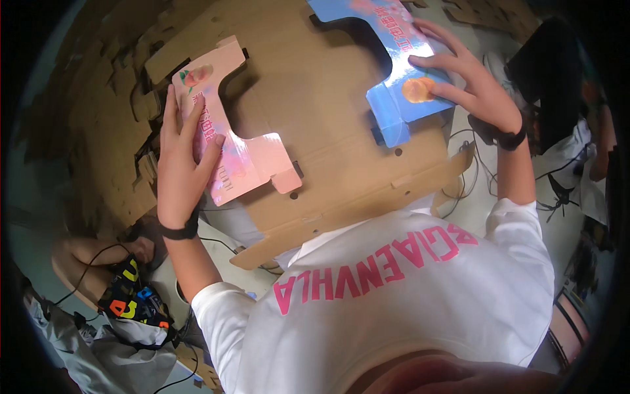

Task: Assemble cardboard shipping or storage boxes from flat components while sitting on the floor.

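A pink printed cardboard piece (230,161) with a peach picture and a curved cut-out lies on a large brown cardboard sheet (308,125). My left hand (180,161) rests flat along its outer side, fingers stretched out and apart. Farther right, a blue printed cardboard piece (390,118) of similar shape, with an orange fruit picture, sits on the same sheet. Over its right side my right hand (476,85) is spread, fingertips touching the glossy surface. The far end of the blue piece runs out of view. Dark slots and small holes show in the sheet around both pieces.
Stacked brown cardboard (98,138) fills the left side. The brown sheet's folded front flap (354,203) is close to my body. Thin cables (469,171) lie at the right. Other people's limbs and patterned clothing (134,295) are at the lower left, with more people at right.
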The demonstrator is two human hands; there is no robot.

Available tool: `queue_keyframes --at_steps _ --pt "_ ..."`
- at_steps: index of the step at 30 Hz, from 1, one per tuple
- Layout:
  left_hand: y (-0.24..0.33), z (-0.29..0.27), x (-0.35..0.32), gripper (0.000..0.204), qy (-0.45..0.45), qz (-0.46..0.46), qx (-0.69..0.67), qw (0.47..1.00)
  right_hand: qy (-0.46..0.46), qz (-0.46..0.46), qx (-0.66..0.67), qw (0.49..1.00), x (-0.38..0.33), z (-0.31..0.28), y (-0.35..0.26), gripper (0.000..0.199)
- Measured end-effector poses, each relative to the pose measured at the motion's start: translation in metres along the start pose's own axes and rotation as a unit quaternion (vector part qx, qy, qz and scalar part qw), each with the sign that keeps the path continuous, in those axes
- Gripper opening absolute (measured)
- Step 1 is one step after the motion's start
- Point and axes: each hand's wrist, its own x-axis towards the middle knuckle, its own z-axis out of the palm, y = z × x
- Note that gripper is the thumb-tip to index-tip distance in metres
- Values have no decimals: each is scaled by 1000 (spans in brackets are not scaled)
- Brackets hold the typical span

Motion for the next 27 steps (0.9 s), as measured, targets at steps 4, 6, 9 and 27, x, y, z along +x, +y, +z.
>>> queue_keyframes --at_steps 4,6,9,27 --pt "20 -2 -8 40 -56 95 73 991 -8 -69 -132 989 15 -1 -13 39" --pt "30 -2 -17 40 -61 73 61 994 -24 -18 -106 994 17 4 -21 40" --pt "41 1 -28 42 -77 45 50 995 0 -24 -141 990 16 14 -30 46" --pt "44 18 -35 63 -29 93 90 991 -26 -39 -250 967 21 20 -57 72"
